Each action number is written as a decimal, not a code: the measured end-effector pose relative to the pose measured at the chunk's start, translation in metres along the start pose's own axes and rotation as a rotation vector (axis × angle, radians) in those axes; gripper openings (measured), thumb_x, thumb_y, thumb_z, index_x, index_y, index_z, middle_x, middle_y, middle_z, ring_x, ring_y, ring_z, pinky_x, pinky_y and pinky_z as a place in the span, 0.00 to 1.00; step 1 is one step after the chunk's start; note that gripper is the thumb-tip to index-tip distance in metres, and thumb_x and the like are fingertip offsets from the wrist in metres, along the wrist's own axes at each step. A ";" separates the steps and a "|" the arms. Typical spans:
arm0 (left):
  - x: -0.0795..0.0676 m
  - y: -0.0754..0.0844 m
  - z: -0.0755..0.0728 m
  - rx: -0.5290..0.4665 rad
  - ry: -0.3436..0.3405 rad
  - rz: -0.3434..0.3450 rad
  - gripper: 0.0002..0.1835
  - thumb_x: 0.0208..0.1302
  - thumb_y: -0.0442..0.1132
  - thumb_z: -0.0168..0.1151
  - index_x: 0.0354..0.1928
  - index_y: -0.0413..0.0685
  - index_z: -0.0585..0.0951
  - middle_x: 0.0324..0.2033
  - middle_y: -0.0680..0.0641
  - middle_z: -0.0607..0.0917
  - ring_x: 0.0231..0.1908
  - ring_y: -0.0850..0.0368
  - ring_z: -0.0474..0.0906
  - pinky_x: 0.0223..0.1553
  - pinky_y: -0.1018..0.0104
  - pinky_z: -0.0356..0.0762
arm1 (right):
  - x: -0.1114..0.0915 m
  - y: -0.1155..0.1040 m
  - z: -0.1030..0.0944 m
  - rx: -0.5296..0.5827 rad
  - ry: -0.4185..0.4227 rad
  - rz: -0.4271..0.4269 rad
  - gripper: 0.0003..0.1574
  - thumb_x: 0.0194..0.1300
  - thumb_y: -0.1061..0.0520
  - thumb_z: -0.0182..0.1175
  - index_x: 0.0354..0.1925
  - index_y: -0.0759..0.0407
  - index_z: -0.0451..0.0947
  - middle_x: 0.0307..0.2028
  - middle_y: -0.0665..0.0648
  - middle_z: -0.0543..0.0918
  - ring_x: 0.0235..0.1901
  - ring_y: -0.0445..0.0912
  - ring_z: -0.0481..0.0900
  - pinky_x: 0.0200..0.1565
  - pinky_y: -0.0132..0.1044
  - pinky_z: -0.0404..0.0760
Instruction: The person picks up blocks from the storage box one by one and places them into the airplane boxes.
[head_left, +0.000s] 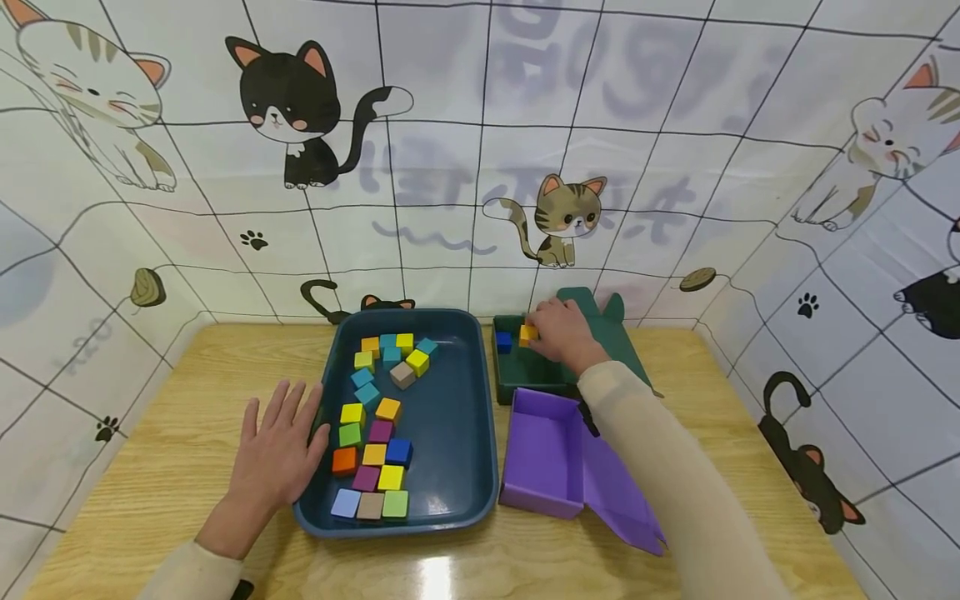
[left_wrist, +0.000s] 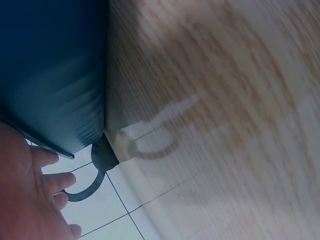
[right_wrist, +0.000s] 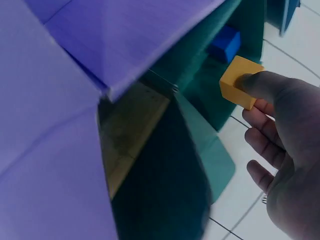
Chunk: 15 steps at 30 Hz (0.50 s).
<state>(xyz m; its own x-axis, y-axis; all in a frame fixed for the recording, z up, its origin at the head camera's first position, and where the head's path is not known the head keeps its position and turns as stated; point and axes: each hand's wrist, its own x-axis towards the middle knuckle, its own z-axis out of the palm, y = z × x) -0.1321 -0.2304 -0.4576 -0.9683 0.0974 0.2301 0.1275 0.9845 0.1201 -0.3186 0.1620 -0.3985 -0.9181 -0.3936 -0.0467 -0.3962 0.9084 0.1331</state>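
Note:
My right hand (head_left: pixel 562 332) pinches an orange cube (right_wrist: pixel 239 82) between thumb and fingers, over the dark green box (head_left: pixel 525 369) at the back. A dark blue cube (head_left: pixel 503 342) sits in that box's far left corner, just left of the orange one. Flat beside the left wall of the blue tray (head_left: pixel 450 417), my left hand (head_left: pixel 277 454) has its fingers spread and straight, fingertips close to the rim. In the left wrist view its fingers (left_wrist: pixel 60 180) show at the tray's edge, holding nothing. Several coloured cubes (head_left: pixel 381 431) lie in the tray's left half.
An open purple box (head_left: pixel 543 450) stands in front of the green one, its lid (head_left: pixel 618 492) folded out to the right under my forearm. The green lid (head_left: pixel 618 342) leans out to the right. A cat-printed sheet (head_left: pixel 450 167) rises behind the wooden table (head_left: pixel 172 400).

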 end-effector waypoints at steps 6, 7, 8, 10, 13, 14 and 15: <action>-0.003 -0.003 0.002 0.014 0.007 -0.013 0.33 0.64 0.53 0.48 0.68 0.48 0.58 0.66 0.37 0.61 0.68 0.40 0.46 0.65 0.36 0.37 | 0.010 -0.004 0.015 -0.027 -0.035 -0.012 0.16 0.60 0.49 0.59 0.47 0.47 0.80 0.43 0.53 0.79 0.45 0.51 0.73 0.51 0.48 0.66; -0.003 -0.003 0.002 0.014 0.008 -0.015 0.33 0.64 0.53 0.48 0.68 0.48 0.58 0.66 0.37 0.61 0.68 0.40 0.46 0.65 0.37 0.37 | 0.011 -0.005 0.017 -0.034 -0.040 -0.011 0.16 0.60 0.49 0.58 0.47 0.47 0.80 0.43 0.53 0.79 0.45 0.52 0.73 0.51 0.48 0.66; -0.003 -0.004 0.002 0.010 0.007 -0.016 0.33 0.65 0.53 0.47 0.68 0.48 0.58 0.66 0.37 0.61 0.68 0.40 0.46 0.66 0.37 0.36 | 0.013 -0.006 0.018 -0.039 -0.043 -0.007 0.16 0.60 0.49 0.58 0.47 0.47 0.80 0.43 0.53 0.80 0.45 0.52 0.73 0.51 0.48 0.66; -0.002 -0.003 0.002 0.006 0.004 -0.014 0.33 0.65 0.54 0.46 0.69 0.49 0.57 0.66 0.37 0.60 0.68 0.40 0.45 0.66 0.37 0.36 | 0.016 -0.008 0.021 -0.051 -0.050 0.012 0.16 0.61 0.50 0.58 0.47 0.46 0.80 0.42 0.53 0.80 0.45 0.52 0.73 0.51 0.48 0.67; -0.001 -0.002 0.002 0.001 0.005 -0.014 0.32 0.65 0.54 0.46 0.69 0.49 0.58 0.66 0.38 0.60 0.68 0.40 0.46 0.66 0.37 0.36 | 0.019 -0.010 0.024 -0.051 -0.055 0.024 0.15 0.60 0.50 0.59 0.46 0.46 0.81 0.41 0.55 0.80 0.43 0.52 0.74 0.49 0.48 0.68; -0.001 -0.001 0.002 0.001 0.005 -0.015 0.32 0.65 0.54 0.46 0.68 0.49 0.58 0.66 0.38 0.60 0.68 0.40 0.46 0.66 0.37 0.37 | 0.020 -0.011 0.025 -0.050 -0.060 0.029 0.15 0.60 0.51 0.59 0.46 0.46 0.81 0.41 0.55 0.80 0.43 0.53 0.75 0.49 0.48 0.68; -0.001 -0.001 0.002 0.001 0.005 -0.016 0.32 0.65 0.54 0.46 0.68 0.49 0.58 0.66 0.38 0.61 0.68 0.40 0.46 0.66 0.37 0.37 | 0.021 -0.011 0.025 -0.048 -0.064 0.035 0.14 0.60 0.51 0.59 0.46 0.46 0.81 0.40 0.55 0.80 0.43 0.53 0.75 0.48 0.48 0.68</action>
<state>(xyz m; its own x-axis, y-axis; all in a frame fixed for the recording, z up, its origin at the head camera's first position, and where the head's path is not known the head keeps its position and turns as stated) -0.1319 -0.2310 -0.4596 -0.9692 0.0805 0.2328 0.1114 0.9861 0.1230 -0.3339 0.1469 -0.4262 -0.9308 -0.3503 -0.1042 -0.3641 0.9132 0.1828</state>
